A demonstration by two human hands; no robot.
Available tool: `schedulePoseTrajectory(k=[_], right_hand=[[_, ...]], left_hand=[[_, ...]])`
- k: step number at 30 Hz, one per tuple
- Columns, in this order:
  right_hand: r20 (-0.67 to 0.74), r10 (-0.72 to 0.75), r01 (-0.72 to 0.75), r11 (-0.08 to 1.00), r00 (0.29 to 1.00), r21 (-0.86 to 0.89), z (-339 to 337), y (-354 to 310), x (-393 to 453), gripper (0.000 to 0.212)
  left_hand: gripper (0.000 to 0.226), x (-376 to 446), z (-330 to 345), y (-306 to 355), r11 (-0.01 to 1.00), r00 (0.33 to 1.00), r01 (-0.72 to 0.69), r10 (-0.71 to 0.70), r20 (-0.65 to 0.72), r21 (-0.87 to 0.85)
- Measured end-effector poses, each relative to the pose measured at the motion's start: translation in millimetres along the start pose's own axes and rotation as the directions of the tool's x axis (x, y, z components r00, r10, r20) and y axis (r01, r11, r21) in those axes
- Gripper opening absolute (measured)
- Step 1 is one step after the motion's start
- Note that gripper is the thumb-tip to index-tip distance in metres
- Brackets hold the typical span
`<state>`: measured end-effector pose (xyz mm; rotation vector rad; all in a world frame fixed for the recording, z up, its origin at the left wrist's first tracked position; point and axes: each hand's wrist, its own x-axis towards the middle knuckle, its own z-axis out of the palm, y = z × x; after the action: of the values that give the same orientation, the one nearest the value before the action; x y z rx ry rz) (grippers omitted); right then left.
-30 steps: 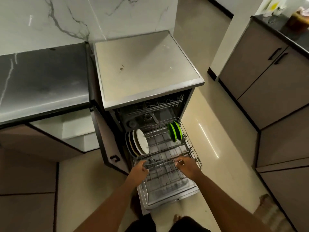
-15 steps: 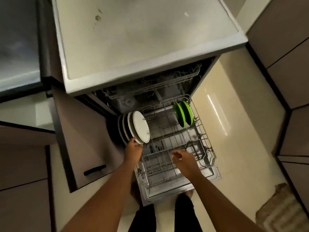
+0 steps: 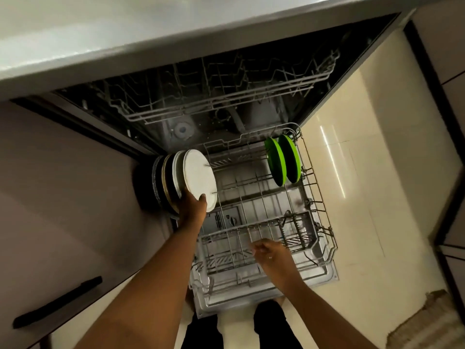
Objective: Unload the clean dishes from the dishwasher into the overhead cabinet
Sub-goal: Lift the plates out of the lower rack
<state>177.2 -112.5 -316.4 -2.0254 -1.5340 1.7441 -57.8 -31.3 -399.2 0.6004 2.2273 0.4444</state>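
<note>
Both hands reach over the pulled-out grey wire lower rack [image 3: 254, 222]: the left hand [image 3: 192, 206] grasps the near lower edge of the round white plate [image 3: 200, 180], thumb on its face, while the right hand [image 3: 270, 253] hovers loosely curled and blurred above the rack's near rail, holding nothing. That plate stands upright at the rack's far left, foremost in a row of darker plates [image 3: 163, 182]. Two round green plates [image 3: 283, 159] stand at the far right edge. Between them the rack's middle lies open.
</note>
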Motion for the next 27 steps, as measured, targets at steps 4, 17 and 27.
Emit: schedulePoseTrajectory(k=[4,17,27], right_hand=[[0.019,0.041,-0.041,0.999,0.999,0.001,0,18,12,0.039],[-0.033,0.024,-0.019,0.988,0.999,0.153,-13,-32,24,0.02],[-0.188,-0.087,0.094,0.995,0.978,0.028,-1,-50,28,0.019]], left_hand=[[0.057,22,10,-3,0.999,0.998,0.042,-0.043,-0.041,-0.024],[0.025,-95,-37,-52,0.814,0.987,0.1,-0.155,-0.048,-0.572],[0.044,-155,-69,-108,0.348,0.925,0.366,-0.237,0.297,-0.863]])
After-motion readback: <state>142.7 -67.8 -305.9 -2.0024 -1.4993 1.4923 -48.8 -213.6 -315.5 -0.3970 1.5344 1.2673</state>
